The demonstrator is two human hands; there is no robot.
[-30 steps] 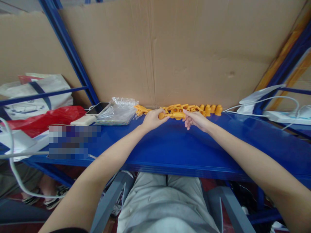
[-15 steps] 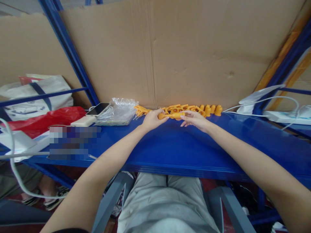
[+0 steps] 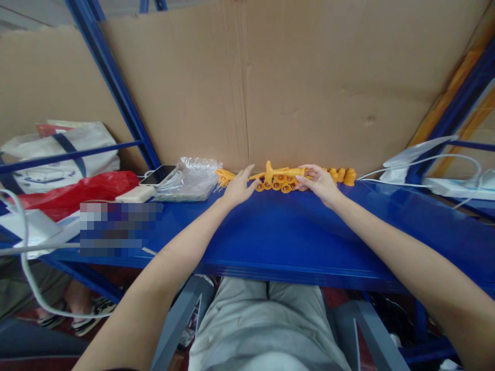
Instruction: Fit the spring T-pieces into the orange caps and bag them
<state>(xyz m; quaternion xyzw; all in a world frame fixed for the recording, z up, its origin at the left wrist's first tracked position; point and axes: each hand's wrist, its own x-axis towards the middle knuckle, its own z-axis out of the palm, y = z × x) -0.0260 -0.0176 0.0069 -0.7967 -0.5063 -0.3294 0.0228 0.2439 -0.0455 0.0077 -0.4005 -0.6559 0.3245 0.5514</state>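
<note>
My right hand (image 3: 322, 184) pinches the right end of a long yellow-orange plastic part (image 3: 286, 171), which has an upright knob at its left end. That part is held just above a row of round, hollow orange pieces (image 3: 285, 188) at the back of the blue table. My left hand (image 3: 238, 189) is to the left of it, thumb and fingers apart, with nothing gripped. Beyond my left fingers lies a small heap of orange finger-like pieces (image 3: 223, 177). Several orange bell-shaped pieces (image 3: 349, 177) stand to the right of my right hand, some partly hidden.
A clear plastic bag (image 3: 193, 180) and a phone (image 3: 158, 175) lie left of the orange pieces. Farther left are a white box-like device (image 3: 135, 194), a red bag (image 3: 85, 190) and cables. A cardboard panel (image 3: 301, 87) rises behind the blue table (image 3: 286, 237).
The long orange part, earlier between both hands, is now in my right hand only, farther right. My left hand has opened away from it. The round pieces behind show more.
</note>
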